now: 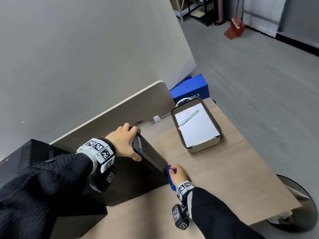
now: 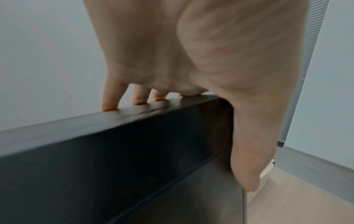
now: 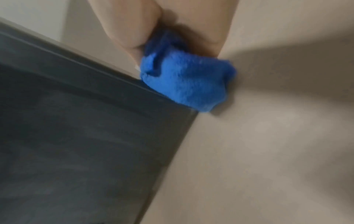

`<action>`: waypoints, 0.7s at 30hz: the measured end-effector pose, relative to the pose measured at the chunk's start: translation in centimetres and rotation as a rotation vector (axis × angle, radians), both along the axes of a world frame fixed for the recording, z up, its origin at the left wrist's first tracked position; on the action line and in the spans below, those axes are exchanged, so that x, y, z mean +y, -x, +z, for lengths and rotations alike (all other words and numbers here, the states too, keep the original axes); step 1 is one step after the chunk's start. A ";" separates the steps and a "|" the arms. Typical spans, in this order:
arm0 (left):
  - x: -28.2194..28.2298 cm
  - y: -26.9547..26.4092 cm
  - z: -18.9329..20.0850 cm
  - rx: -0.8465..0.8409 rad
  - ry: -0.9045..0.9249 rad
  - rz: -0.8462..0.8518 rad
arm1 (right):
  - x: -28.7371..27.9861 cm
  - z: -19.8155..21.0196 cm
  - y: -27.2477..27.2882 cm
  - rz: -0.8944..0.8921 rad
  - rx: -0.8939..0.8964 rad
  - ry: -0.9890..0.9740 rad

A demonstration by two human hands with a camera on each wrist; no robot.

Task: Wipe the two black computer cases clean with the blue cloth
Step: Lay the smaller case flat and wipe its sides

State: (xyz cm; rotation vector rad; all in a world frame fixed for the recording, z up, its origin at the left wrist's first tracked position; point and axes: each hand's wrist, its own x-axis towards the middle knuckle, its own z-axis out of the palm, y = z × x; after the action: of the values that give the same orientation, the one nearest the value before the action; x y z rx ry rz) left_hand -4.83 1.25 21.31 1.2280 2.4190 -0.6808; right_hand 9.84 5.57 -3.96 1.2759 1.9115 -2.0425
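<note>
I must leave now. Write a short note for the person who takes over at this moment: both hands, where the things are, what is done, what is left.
Left hand: grips the top far end of the nearer computer case, steadying it on the desk.
Right hand: holds the bunched blue cloth against that case's near corner edge.
Second computer case: at the far left, partly behind the left sleeve.
Done: cannot tell which surfaces are already clean.
Left: finish wiping this case, then check and wipe the second one.
</note>
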 end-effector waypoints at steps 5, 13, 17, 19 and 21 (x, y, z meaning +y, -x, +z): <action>0.2 0.3 -0.2 0.018 -0.007 -0.024 | 0.7 4.4 1.7 -0.218 0.264 0.111; -0.3 0.0 -0.2 0.031 -0.046 -0.017 | -1.8 6.5 1.8 -0.275 0.414 -0.038; -0.3 -0.3 0.0 0.028 -0.031 -0.014 | 0.6 1.5 2.3 -0.026 0.068 -0.043; -0.4 -0.3 0.1 0.024 -0.032 -0.010 | 2.3 0.5 3.4 -0.040 0.032 0.024; -0.4 -0.4 0.0 0.027 -0.034 -0.008 | 3.1 0.3 4.6 -0.111 0.019 0.063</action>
State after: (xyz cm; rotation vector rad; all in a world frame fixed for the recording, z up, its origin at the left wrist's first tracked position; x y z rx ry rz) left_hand -4.47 0.81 21.35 1.2498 2.4583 -0.6649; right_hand 5.26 8.70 -3.69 1.3819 1.8072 -2.1563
